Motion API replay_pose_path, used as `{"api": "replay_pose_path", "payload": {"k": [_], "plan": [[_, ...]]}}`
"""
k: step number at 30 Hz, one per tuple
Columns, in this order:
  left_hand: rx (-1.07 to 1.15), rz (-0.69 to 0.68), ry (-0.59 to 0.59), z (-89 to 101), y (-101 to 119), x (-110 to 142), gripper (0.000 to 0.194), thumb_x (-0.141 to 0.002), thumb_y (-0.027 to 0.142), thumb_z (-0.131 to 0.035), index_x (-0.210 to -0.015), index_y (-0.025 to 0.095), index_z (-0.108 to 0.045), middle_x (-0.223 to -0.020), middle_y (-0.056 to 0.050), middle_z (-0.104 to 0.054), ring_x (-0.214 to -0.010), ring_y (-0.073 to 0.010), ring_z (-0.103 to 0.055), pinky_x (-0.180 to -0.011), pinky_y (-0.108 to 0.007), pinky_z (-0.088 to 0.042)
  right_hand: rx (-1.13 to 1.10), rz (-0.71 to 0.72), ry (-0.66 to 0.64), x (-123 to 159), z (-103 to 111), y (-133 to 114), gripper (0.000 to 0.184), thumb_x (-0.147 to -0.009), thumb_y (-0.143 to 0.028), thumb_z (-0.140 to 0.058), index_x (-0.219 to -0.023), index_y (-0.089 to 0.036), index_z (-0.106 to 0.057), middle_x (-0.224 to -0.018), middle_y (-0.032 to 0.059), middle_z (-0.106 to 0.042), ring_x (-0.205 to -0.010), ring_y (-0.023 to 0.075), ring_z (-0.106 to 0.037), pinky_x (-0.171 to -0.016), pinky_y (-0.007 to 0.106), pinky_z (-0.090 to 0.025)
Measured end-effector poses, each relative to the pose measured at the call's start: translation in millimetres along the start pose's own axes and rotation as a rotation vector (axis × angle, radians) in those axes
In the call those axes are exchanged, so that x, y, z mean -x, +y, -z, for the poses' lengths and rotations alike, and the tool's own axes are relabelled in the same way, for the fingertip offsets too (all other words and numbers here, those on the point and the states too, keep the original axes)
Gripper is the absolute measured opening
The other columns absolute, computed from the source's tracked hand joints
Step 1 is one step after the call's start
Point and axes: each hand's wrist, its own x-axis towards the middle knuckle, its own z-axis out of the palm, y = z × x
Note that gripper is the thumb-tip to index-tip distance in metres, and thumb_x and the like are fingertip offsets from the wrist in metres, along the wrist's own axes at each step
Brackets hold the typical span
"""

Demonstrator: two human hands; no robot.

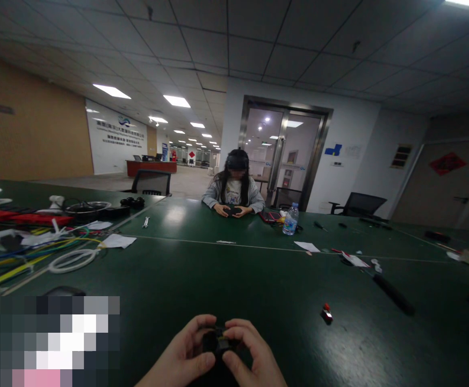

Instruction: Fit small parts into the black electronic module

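Note:
A small black object [218,341] with a bit of yellow-green on it sits between my two hands, low in the middle of the view; its kind cannot be made out. My left hand [192,346] grips its left side, thumb in front and fingers curled behind. On the right side, the fingers and thumb of my right hand [250,349] are closed on the same object. Parts of it are hidden by the fingers. To the right on the green table [170,312] lies a small red and silver item [326,313], touched by neither hand.
Across the table a person [234,188] holds a dark object. A water bottle [290,219] stands nearby. Cables and a coiled white hose [73,260] lie at left, with a wrench [146,221] beyond. A long black item [393,294] lies at right. Pixelation covers the lower left corner.

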Motion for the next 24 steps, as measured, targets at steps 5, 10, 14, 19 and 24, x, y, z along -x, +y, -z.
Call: {"api": "replay_pose_path", "payload": {"k": [5, 10, 14, 19, 24], "plan": [[-0.005, 0.015, -0.034, -4.3, 8, 2, 0.049, -0.068, 0.040, -0.075, -0.108, 0.024, -0.052, -0.096, -0.006, -0.066, -0.096, -0.0267, -0.059, -0.083, -0.039, -0.040, -0.007, 0.008, 0.006, 0, -1, -1, 0.020, -0.076, -0.021, -0.055, -0.096, -0.023, -0.060, -0.115, 0.0070, -0.055, -0.105, 0.0222, -0.053, -0.087, 0.034, -0.042], [-0.034, 0.038, 0.003, -8.6, 14, 3, 0.050, -0.066, 0.042, -0.075, -0.107, 0.023, -0.052, -0.097, -0.006, -0.065, -0.098, -0.0277, -0.058, -0.085, -0.041, -0.039, -0.007, -0.003, 0.018, 0, -1, -1, 0.020, -0.076, -0.020, -0.056, -0.096, -0.023, -0.060, -0.116, 0.0070, -0.054, -0.106, 0.0228, -0.053, -0.087, 0.034, -0.042], [-0.013, 0.028, -0.014, -8.3, 13, 2, 0.051, -0.066, 0.041, -0.075, -0.108, 0.024, -0.051, -0.097, -0.006, -0.065, -0.098, -0.0266, -0.058, -0.085, -0.039, -0.038, -0.004, -0.010, 0.011, -1, -1, 0, 0.020, -0.076, -0.021, -0.056, -0.096, -0.023, -0.060, -0.117, 0.0071, -0.053, -0.107, 0.0232, -0.052, -0.087, 0.035, -0.042], [0.014, 0.012, -0.029, -8.4, 11, 2, 0.055, -0.064, 0.041, -0.078, -0.108, 0.024, -0.049, -0.096, -0.005, -0.065, -0.096, -0.0254, -0.058, -0.081, -0.036, -0.038, 0.005, 0.001, -0.010, -1, 0, -1, 0.020, -0.077, -0.023, -0.055, -0.096, -0.024, -0.059, -0.117, 0.0068, -0.053, -0.108, 0.0229, -0.052, -0.089, 0.035, -0.041], [-0.026, 0.026, -0.025, -11.2, 14, 2, 0.052, -0.064, 0.042, -0.077, -0.105, 0.024, -0.050, -0.092, -0.003, -0.065, -0.094, -0.0235, -0.058, -0.078, -0.034, -0.038, 0.016, 0.017, 0.006, 0, 1, -1, 0.020, -0.076, -0.022, -0.057, -0.095, -0.023, -0.060, -0.116, 0.0078, -0.054, -0.110, 0.0238, -0.051, -0.093, 0.036, -0.039]]}}
